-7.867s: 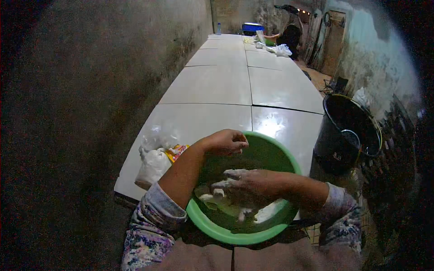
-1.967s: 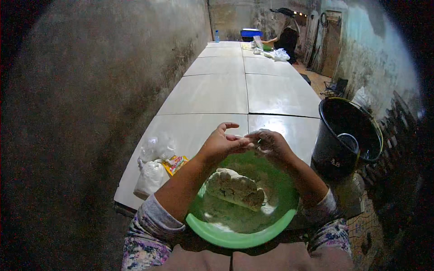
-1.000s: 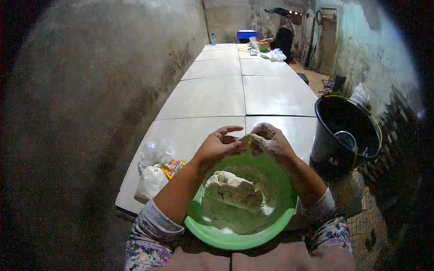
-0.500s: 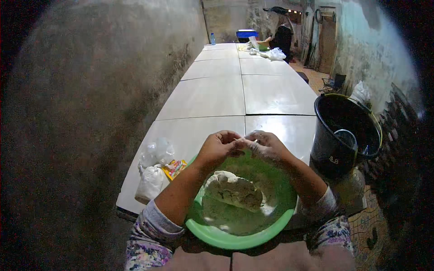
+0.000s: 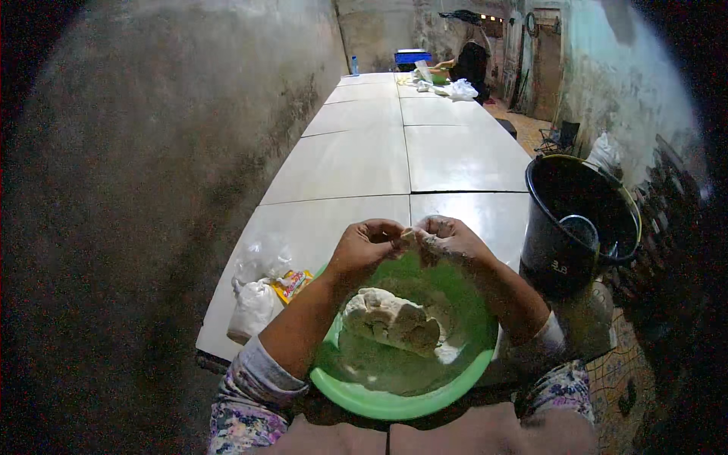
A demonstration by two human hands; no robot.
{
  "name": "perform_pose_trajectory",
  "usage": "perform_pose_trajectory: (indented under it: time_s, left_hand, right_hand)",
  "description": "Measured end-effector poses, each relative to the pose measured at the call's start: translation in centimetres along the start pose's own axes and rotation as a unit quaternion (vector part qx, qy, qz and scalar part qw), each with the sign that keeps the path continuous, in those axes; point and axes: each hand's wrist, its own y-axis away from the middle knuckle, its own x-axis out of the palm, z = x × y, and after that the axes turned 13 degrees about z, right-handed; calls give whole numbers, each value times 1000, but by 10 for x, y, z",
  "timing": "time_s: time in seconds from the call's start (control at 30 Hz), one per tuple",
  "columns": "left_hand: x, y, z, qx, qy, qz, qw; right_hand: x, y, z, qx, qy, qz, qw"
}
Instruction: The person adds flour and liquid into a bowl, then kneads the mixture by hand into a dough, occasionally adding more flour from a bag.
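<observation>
A pale, floury lump of dough (image 5: 390,318) lies in a wide green basin (image 5: 402,406) at the table's near edge, with loose flour around it. Above the basin's far rim, my left hand (image 5: 370,246) and my right hand (image 5: 451,241) meet at the fingertips. Both are closed in a pinch on a small pale piece of dough (image 5: 409,233), mostly covered by the fingers. White flour coats the fingers of my right hand.
Left of the basin sit a bag of white flour (image 5: 253,309), a yellow-and-red packet (image 5: 291,285) and a clear plastic bag (image 5: 265,256). A black bucket (image 5: 557,258) stands at the right. Another person (image 5: 472,64) works at the white table's (image 5: 341,167) far end.
My fingertips have shifted slightly, and the small dough piece between them shows a bit more. The lump in the basin has not moved.
</observation>
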Motion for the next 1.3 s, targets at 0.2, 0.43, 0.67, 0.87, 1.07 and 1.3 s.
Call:
perform_pose_trajectory:
  time_s: [0.2, 0.43, 0.67, 0.87, 1.07, 1.3]
  left_hand:
    - [-6, -5, 14, -21, 21, 1, 1000]
    - [16, -3, -7, 41, 134, 44, 989]
    - [8, -5, 5, 33, 70, -11, 997]
    - [7, -1, -1, -5, -5, -80, 997]
    - [19, -3, -11, -15, 15, -50, 999]
    - [23, -2, -10, -15, 9, -70, 997]
  right_hand:
    - [5, -5, -1, -38, 93, -91, 991]
    - [7, -3, -3, -46, 100, -46, 993]
    - [3, -7, -9, -17, 183, -74, 980]
    - [21, -3, 8, -71, 68, -125, 987]
    - [0, -7, -15, -136, 162, -92, 973]
    - [1, -6, -18, -138, 125, -99, 977]
